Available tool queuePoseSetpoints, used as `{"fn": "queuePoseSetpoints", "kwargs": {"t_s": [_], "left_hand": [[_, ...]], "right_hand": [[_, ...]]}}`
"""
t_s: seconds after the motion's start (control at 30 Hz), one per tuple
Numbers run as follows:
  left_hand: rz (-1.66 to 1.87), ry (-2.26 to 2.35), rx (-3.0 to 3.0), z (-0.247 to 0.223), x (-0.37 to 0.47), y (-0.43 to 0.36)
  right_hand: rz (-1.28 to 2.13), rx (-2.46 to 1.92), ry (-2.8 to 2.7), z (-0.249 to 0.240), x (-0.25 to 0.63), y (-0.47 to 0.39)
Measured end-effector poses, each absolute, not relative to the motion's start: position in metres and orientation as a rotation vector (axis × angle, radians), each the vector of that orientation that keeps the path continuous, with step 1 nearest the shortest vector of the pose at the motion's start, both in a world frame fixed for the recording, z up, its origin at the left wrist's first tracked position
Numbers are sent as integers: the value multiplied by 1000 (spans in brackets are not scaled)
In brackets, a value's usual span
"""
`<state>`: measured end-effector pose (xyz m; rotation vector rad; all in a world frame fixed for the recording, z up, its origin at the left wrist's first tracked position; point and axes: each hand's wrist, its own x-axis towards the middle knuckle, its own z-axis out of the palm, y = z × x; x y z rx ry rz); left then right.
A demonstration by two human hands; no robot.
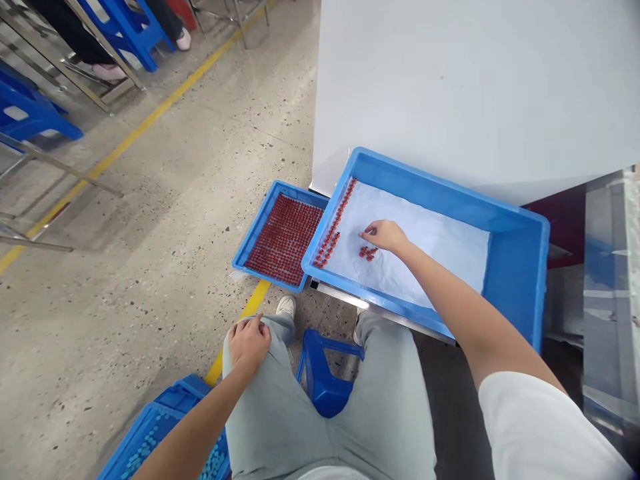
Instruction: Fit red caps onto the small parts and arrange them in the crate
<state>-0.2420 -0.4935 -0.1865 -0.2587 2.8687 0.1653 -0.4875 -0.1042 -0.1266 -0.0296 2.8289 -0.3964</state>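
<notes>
My right hand (385, 235) reaches into a large blue bin (515, 267) lined with white paper (440, 247). Its fingers curl down over a small cluster of red parts (369, 253), and whether they pinch one is hidden. Rows of the same red parts (333, 230) line the bin's left wall. My left hand (249, 341) rests on my left knee, fingers loosely bent, holding nothing. I sit on a blue stool (323, 377).
A shallow blue tray (283, 233) filled with red parts lies on the floor left of the bin. A blue crate of light-blue parts (155, 437) sits at lower left. A white panel (475, 87) stands behind the bin. Blue stools and another person's feet are far left.
</notes>
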Motion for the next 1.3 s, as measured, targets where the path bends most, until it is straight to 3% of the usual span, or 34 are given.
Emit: {"fn": "queuePoseSetpoints", "kwargs": {"t_s": [0.33, 1.3], "left_hand": [[152, 2864, -283, -187, -242, -493], [170, 2842, -282, -185, -242, -494]], "right_hand": [[-233, -50, 2727, -130, -475, -108], [-395, -114, 2921, -155, -507, -152]]}}
